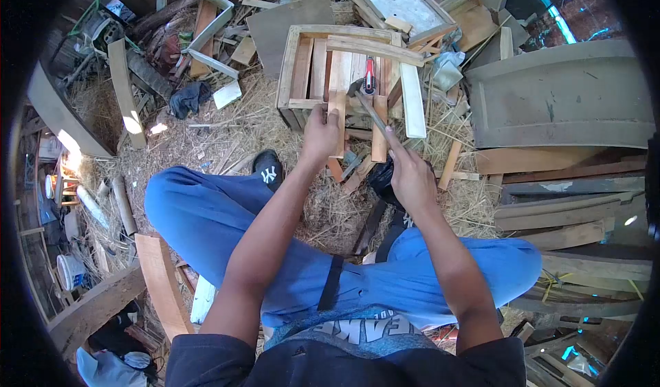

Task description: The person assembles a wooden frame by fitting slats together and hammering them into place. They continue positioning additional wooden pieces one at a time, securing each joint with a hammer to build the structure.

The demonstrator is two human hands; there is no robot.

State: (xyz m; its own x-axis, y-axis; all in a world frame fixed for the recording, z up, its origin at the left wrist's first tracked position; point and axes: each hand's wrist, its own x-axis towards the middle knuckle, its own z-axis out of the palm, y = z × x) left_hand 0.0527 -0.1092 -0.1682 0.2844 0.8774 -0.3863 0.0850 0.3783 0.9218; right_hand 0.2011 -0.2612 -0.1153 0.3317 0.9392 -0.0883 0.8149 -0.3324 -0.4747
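My left hand [322,134] is closed around the near end of a light wooden strip [337,102] that rests over the front of a wooden crate [295,57]. In my right hand [414,179] is a hammer [373,112], its handle slanting up to the left and its dark head close over the strip's right side. Beside it a second wooden strip [379,143] sticks out toward me from the crate. A red and black hand tool [369,78] lies on the boards just beyond the hammer head. Across the crate's far right corner lies a loose slat [375,49].
A white-faced board [413,102] leans at the crate's right side. Curved panels [557,98] and stacked planks [570,215] fill the right. Scrap wood covers the back around a framed panel [392,2]. Straw [227,133] litters the floor; a plank [161,284] stands near my left leg.
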